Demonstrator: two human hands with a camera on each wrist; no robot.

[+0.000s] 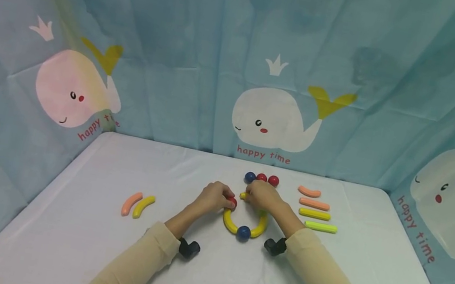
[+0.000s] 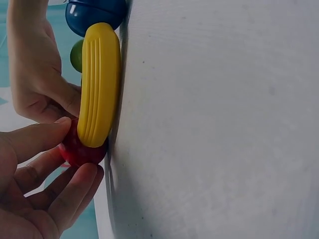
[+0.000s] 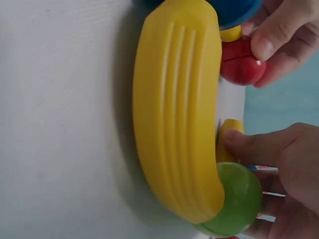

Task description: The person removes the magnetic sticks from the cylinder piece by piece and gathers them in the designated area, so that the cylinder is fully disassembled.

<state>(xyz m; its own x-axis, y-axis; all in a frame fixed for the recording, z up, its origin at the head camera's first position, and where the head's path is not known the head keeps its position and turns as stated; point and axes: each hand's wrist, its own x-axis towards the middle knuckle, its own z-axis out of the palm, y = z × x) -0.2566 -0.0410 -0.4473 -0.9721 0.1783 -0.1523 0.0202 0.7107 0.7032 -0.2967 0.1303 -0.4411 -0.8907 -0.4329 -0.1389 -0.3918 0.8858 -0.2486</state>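
My left hand (image 1: pixel 214 197) pinches a red ball (image 2: pixel 82 149) between thumb and fingers, at the left end of a yellow curved rod (image 2: pixel 99 84). That rod runs to a blue ball (image 1: pixel 243 233) at the front, and another yellow curved rod (image 3: pixel 174 109) goes from there to a green ball (image 3: pixel 239 199) on the right. With its thumb on a further yellow rod (image 1: pixel 243 195), my right hand (image 1: pixel 264 195) holds it beside the green ball. Much of this held rod is hidden by the hand.
Behind the right hand, a blue ball (image 1: pixel 250 177) and red balls (image 1: pixel 273 180) stand in a row. Orange, yellow and lime rods (image 1: pixel 320 227) lie at the right. Orange (image 1: pixel 132 204) and yellow curved rods (image 1: pixel 144 206) lie at the left. A whale-print curtain hangs behind the white table (image 1: pixel 67 246).
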